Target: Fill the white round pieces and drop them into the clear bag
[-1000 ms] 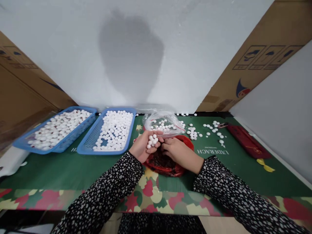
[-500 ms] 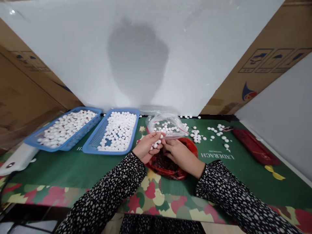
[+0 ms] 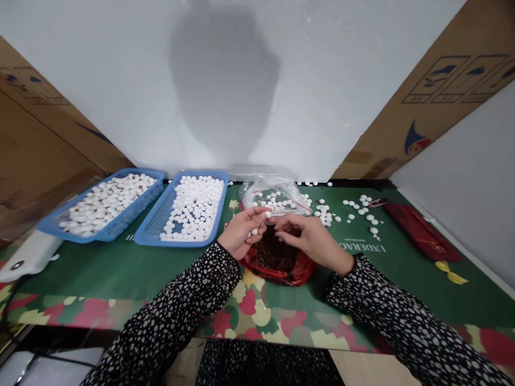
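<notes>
My left hand (image 3: 244, 230) is closed around several small white balls, and one white ball (image 3: 267, 214) shows at its fingertips. Just to the right, my right hand (image 3: 311, 238) hovers over a red bag (image 3: 295, 273) with its fingers curled. Whether anything is between them is too small to tell. Dark brown material (image 3: 276, 252) fills the open bag. Behind both hands lies a clear plastic bag (image 3: 257, 187) with white balls in it. Loose white balls (image 3: 324, 214) are scattered to its right on the green table cover (image 3: 161, 279).
Two blue baskets (image 3: 142, 236) (image 3: 48, 229) of white balls stand at the left, near a white device (image 3: 30, 257) with a cable. A dark red pouch (image 3: 422, 230) and a yellow ribbon (image 3: 453, 273) lie at the right. A white panel (image 3: 306, 107) rises behind.
My right hand has lifted and moved right, away from my left fingertips, uncovering more of the brown material. One white ball now stands out at my left fingertips. The view has shifted slightly.
</notes>
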